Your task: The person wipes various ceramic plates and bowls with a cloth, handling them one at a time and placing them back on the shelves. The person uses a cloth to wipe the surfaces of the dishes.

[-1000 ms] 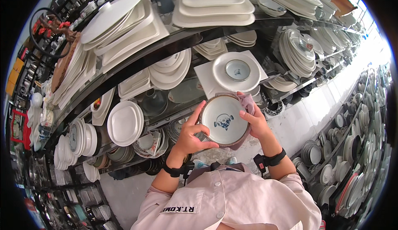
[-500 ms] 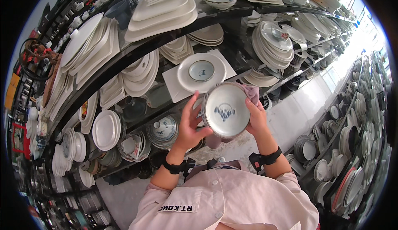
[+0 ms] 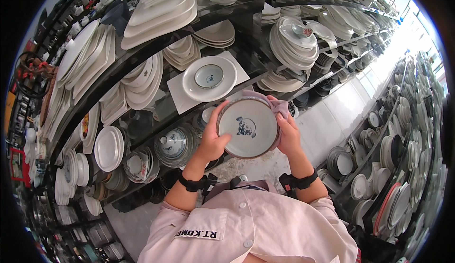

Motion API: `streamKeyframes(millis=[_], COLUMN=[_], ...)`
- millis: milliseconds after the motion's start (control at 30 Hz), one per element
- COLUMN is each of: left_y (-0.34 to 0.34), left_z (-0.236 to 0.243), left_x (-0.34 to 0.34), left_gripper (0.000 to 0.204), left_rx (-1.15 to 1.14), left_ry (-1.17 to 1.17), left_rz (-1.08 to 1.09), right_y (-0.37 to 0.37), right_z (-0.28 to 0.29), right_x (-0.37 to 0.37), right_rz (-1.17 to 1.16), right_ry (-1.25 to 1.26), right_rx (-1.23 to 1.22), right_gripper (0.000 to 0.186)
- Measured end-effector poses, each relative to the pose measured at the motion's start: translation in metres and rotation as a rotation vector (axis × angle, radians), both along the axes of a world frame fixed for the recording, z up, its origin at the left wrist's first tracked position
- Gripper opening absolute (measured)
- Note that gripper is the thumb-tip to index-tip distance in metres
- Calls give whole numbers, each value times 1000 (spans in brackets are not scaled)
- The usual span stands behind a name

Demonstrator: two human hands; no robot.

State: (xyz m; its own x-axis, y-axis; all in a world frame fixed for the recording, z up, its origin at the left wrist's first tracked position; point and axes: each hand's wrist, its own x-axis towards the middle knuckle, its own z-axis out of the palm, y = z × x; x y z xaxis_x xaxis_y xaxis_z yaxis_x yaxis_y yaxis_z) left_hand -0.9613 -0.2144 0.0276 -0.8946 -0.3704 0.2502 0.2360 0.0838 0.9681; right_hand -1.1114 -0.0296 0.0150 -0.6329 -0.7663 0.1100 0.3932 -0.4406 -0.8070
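Observation:
Both my hands hold a round, brown-rimmed dish [image 3: 248,127] with a blue fish-like motif, above my waist and just in front of the shelving. My left hand [image 3: 214,135] grips its left rim, thumb on the face. My right hand [image 3: 288,132] grips the right rim together with a pink cloth [image 3: 279,107]. Just beyond, a white oval plate [image 3: 188,87] carries a small blue-and-white dish [image 3: 208,77], on a square white plate [image 3: 177,101].
Black shelving [image 3: 241,13] curves across the view with stacked white square plates [image 3: 159,19], round plates [image 3: 289,49] and a blue-and-white lidded piece [image 3: 171,143]. A tiled floor aisle [image 3: 327,116] runs toward the upper right, bordered by a rack of dishes [image 3: 393,187].
The view has shifted along the shelves. My left fingers, spread looser half a second ago, are now closed on the rim again, and the dish sits slightly further left.

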Motion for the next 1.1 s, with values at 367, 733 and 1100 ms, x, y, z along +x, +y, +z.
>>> streamKeyframes(millis=[367,733,1100], left_y=[4,20,-48], left_z=[2,16,23], left_x=[7,25,102], left_gripper=[73,79,87], left_rx=[195,101,251], left_ry=[-102,193,-91], left_rz=[-178,3,-346], right_y=[14,-9,-25], right_z=[-10,13,22], right_x=[5,55,117], right_rz=[30,-329,53], right_ry=[181,-63,31], right_rx=[186,6,146], right_gripper=[49,54,57])
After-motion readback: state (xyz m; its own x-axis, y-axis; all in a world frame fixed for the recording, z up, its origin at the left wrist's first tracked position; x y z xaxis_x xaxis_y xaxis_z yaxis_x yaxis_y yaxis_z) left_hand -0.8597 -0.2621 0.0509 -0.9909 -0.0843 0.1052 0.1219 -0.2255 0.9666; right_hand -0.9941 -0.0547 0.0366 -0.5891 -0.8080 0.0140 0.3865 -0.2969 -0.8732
